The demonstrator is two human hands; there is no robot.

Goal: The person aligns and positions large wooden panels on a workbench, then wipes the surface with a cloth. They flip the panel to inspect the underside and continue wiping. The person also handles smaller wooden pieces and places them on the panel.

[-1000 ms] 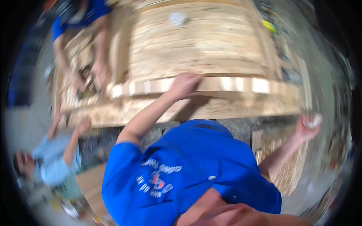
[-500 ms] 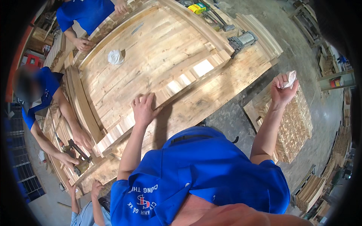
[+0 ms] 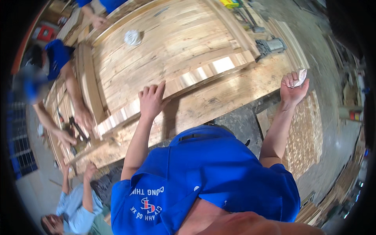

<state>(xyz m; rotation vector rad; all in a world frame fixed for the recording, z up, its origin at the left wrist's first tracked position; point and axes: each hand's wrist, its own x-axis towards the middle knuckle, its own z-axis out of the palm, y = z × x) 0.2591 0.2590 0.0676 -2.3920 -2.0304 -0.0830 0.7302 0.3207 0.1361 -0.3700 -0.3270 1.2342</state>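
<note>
My left hand (image 3: 152, 101) rests on the near edge strip of a large wooden panel (image 3: 188, 39) with a raised rim, its fingers extended over the wood and holding nothing. Off to the right, my right hand (image 3: 293, 89) is raised past the bench edge, fingers curled around a crumpled whitish sheet (image 3: 301, 77), paper or plastic; I cannot tell which. A white wad (image 3: 132, 38), perhaps cloth, lies on the panel's far left part.
The panel sits on a wooden workbench (image 3: 219, 102). A grey power tool (image 3: 270, 46) and a yellow-green box (image 3: 229, 3) are at the far right. Stacked wood blocks (image 3: 303, 137) stand beside me on the floor. Co-workers' hands (image 3: 83, 117) are along the left and far sides.
The view has shifted, so panel and bench appear higher and farther right. Both my hands keep their places relative to me. A co-worker in light blue at lower left shows more.
</note>
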